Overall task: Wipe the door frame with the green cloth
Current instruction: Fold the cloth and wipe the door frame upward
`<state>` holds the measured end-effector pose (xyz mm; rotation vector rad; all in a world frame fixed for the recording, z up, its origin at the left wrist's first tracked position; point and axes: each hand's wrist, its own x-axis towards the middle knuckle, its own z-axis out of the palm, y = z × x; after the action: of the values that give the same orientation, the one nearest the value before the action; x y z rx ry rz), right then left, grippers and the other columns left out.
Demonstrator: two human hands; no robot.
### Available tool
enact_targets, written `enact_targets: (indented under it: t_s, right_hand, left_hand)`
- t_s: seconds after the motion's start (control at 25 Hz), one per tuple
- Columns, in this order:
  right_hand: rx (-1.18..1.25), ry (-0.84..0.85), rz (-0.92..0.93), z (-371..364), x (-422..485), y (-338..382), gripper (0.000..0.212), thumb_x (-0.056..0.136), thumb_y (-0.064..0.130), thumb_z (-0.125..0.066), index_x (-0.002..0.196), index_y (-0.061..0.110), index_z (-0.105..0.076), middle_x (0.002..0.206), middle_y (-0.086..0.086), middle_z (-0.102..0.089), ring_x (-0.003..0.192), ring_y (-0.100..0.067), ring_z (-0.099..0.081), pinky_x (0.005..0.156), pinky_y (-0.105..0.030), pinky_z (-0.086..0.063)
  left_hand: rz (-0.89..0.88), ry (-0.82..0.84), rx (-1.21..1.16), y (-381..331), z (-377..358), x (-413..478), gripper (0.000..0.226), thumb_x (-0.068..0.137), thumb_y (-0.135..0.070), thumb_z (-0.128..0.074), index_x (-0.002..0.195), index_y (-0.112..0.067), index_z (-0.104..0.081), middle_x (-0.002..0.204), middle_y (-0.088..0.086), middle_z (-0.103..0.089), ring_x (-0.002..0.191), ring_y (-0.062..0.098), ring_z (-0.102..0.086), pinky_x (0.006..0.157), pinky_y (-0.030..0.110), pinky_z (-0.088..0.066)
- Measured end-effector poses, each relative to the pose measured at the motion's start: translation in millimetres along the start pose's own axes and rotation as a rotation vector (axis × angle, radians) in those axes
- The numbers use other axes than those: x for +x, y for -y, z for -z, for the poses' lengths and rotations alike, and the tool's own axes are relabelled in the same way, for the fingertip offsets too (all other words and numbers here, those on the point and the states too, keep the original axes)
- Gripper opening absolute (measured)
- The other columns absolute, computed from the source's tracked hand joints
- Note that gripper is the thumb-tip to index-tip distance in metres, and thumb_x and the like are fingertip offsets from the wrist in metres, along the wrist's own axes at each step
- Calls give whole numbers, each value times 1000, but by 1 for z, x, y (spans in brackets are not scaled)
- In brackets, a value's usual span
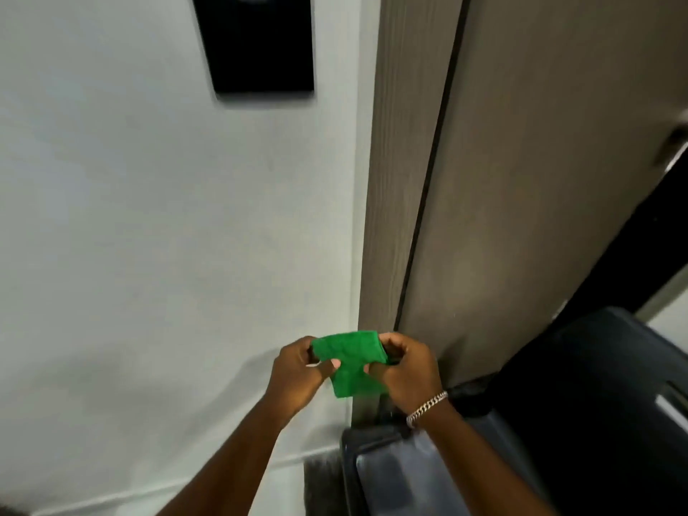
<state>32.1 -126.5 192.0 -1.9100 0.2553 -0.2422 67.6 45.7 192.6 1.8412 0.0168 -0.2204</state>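
Observation:
A small green cloth [350, 361] is held folded between both hands, low in the view and in front of the foot of the door frame. My left hand [298, 374] grips its left side and my right hand [405, 370], with a silver bracelet at the wrist, grips its right side. The grey-brown wood-grain door frame [402, 180] runs up the middle of the view. A dark gap separates it from the brown door [540, 180] on the right. The cloth is apart from the frame.
A white wall [149, 217] fills the left, with a black panel [257, 42] mounted high on it. A dark suitcase [558, 422] stands at the lower right against the door. A door handle [674, 147] shows at the right edge. A white skirting board runs along the bottom left.

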Motion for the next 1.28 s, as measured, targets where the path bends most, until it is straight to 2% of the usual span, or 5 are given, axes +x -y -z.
enact_targets:
  t_s: [0.16,0.48,0.8,1.08,1.28]
  right_hand:
    - [51,-144,240,47,45,131,32,64,-7,-80,89,11,-74,99,-5,-69,88,-18,-67,78,-26,-59]
    - [154,-361,847,157,90,343,37,77,0,-74,93,31,-61,88,16,-67,83,14,-62,65,0,-46]
    - [-301,-884,1109,163,121,411,61,83,12,-60,141,11,-41,148,-14,-44,139,-30,-39,112,-39,-35]
    - [-556,-825,1012,123,144,423,75,97,56,-20,153,6,-12,164,-12,-3,152,-25,1,123,-44,2]
    - [-592,-901,1040,120,158,419,86,93,65,-23,153,5,-9,164,-14,-3,152,-27,1,122,-46,-5]
  left_hand:
    - [-360,-163,-30,-137,15,8,20,83,-5,-69,89,-23,-63,85,-4,-71,81,14,-67,62,7,-50]
    - [-935,-425,-16,-392,43,-8,19,81,-13,-73,91,-26,-64,80,-11,-69,75,-3,-65,55,8,-51]
    - [-1041,-652,164,-485,52,-2,11,79,-11,-73,81,-14,-63,71,-4,-64,66,5,-62,61,18,-49]
    - [-1366,-871,773,-511,105,16,34,88,-27,-59,115,-6,-64,116,18,-68,112,33,-61,94,45,-52]
    - [-1237,-1050,1174,-563,155,53,79,92,-53,-22,152,-11,7,164,11,11,151,24,12,124,46,1]
